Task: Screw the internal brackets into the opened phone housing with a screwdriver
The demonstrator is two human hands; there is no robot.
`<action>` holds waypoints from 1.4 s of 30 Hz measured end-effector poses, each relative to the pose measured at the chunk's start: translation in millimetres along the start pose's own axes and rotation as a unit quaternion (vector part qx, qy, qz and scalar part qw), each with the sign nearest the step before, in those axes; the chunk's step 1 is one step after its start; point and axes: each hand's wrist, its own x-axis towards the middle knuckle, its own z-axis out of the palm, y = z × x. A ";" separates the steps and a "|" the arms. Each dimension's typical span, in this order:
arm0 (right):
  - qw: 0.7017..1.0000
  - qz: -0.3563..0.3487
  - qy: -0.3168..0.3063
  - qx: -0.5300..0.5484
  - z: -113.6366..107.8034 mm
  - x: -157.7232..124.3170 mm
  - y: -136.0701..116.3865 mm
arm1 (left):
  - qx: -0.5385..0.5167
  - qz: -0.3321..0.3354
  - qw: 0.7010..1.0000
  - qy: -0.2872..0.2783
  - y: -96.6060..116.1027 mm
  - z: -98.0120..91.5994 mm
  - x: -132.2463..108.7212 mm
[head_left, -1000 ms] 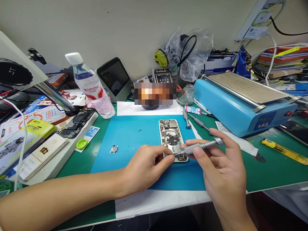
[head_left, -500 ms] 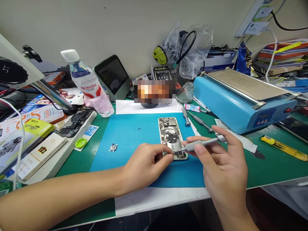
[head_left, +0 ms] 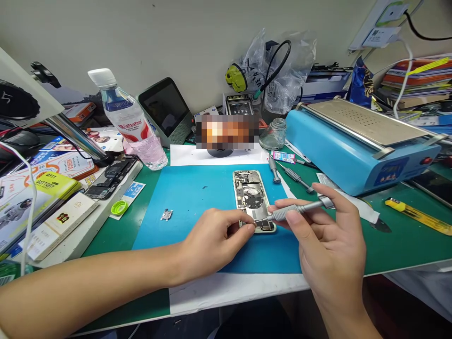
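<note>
An opened phone [head_left: 254, 200] with its inner parts bare lies on the blue mat [head_left: 187, 186]. Over its lower end, my left hand [head_left: 221, 240] has thumb and forefinger pinched together; what sits between them, if anything, is too small to make out. My right hand [head_left: 330, 245] grips a grey screwdriver [head_left: 282, 213], held almost level, its handle end against the forefinger. Its thin tip reaches to the left fingertips, above the phone's bottom part. Left of the phone, a small metal part [head_left: 167, 214] lies on the mat.
A blue machine with a metal plate [head_left: 363, 141] stands at right, near a yellow utility knife [head_left: 418, 216]. More screwdrivers [head_left: 294, 176] and a glass jar [head_left: 273, 134] lie behind the phone. At left are a water bottle [head_left: 132, 122], boxes [head_left: 61, 226] and a green cap [head_left: 119, 207].
The view has shifted slightly. Both hands, the screwdriver and the phone keep nearly the same positions relative to one another.
</note>
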 end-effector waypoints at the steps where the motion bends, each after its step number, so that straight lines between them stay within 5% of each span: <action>1: 1.000 -0.002 -0.003 0.000 -0.6 0.2 0.4 | 0.000 0.000 1.000 0.000 0.0 -0.1 0.1; 42: 0.999 -0.022 -0.028 0.020 -2.7 1.8 4.7 | -0.018 0.005 1.000 0.012 -2.6 0.2 -1.0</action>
